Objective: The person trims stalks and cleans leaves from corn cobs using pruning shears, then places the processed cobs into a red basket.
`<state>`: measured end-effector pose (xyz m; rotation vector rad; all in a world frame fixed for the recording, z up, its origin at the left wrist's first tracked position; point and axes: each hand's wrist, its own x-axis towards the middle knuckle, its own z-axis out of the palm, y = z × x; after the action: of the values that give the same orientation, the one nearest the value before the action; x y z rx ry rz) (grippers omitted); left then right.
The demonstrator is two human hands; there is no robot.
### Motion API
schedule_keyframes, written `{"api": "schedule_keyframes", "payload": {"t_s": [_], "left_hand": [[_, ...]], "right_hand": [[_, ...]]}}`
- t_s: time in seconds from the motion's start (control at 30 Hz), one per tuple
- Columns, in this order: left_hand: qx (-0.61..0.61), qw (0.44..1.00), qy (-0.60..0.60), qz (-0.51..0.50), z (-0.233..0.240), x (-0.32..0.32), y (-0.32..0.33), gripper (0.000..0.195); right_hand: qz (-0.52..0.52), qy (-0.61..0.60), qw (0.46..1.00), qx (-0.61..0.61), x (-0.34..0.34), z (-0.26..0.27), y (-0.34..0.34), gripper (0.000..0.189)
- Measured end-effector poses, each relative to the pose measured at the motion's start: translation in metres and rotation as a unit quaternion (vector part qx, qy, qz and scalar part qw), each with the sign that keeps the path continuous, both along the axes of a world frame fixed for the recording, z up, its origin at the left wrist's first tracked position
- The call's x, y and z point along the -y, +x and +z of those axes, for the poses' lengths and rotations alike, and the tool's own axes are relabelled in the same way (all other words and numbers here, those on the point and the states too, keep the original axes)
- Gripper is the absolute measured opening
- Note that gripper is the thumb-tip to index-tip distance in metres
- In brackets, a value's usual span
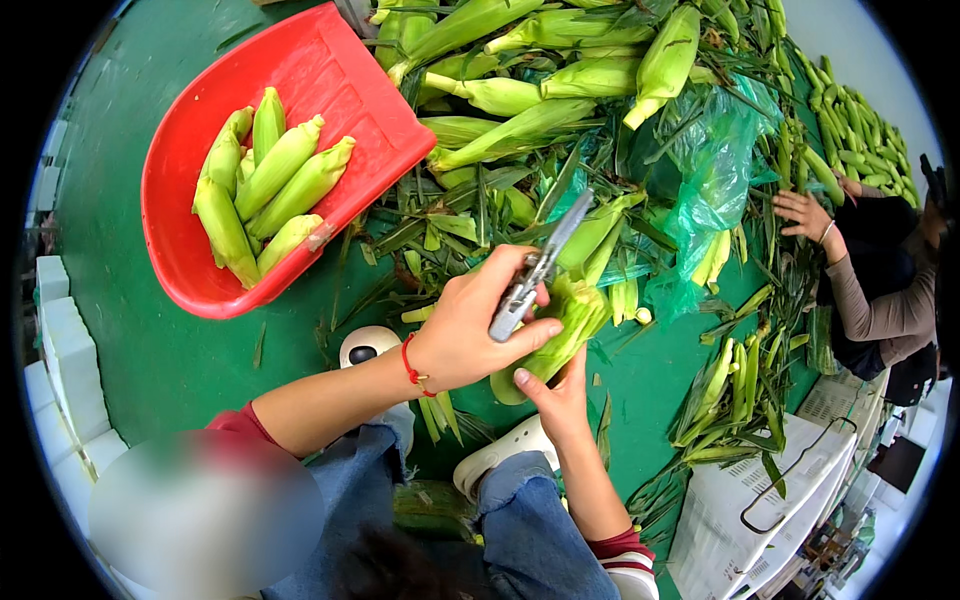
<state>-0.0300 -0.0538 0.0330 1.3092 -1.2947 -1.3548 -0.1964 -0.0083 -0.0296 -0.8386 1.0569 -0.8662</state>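
Observation:
My left hand (476, 319), with a red cord bracelet at the wrist, grips a grey metal hand tool (536, 274); blur hides its exact kind. The thumb of that hand touches the husk of a green ear of corn (566, 326). From below, my right hand (562, 397) holds the same ear, its thumb along the near end. Some husk leaves spread from the far end of the ear. Up and to the left, a red plastic scoop-shaped basket (360, 90) carries several trimmed ears in husk (277, 169).
A heap of unhusked corn (510, 97) with loose leaves and a green plastic bag (712, 180) lies ahead. Leaf scraps (735, 390) and a white crate (757, 487) are at right. Another person's hand (806, 214) reaches toward the heap. White foam boxes (71, 352) line the left.

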Motion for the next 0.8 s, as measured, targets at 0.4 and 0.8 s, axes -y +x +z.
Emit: {"api": "schedule_keyframes", "payload": {"t_s": [0.4, 0.8], "left_hand": [[-0.287, 0.936, 0.176, 0.104, -0.008, -0.011, 0.011, 0.04], [-0.351, 0.91, 0.21, 0.068, -0.021, -0.022, 0.011, 0.046]], "right_hand": [[-0.067, 0.121, 0.973, 0.182, -0.001, 0.0, -0.003, 0.071], [-0.062, 0.007, 0.997, 0.052, 0.008, 0.003, 0.004, 0.057]]}}
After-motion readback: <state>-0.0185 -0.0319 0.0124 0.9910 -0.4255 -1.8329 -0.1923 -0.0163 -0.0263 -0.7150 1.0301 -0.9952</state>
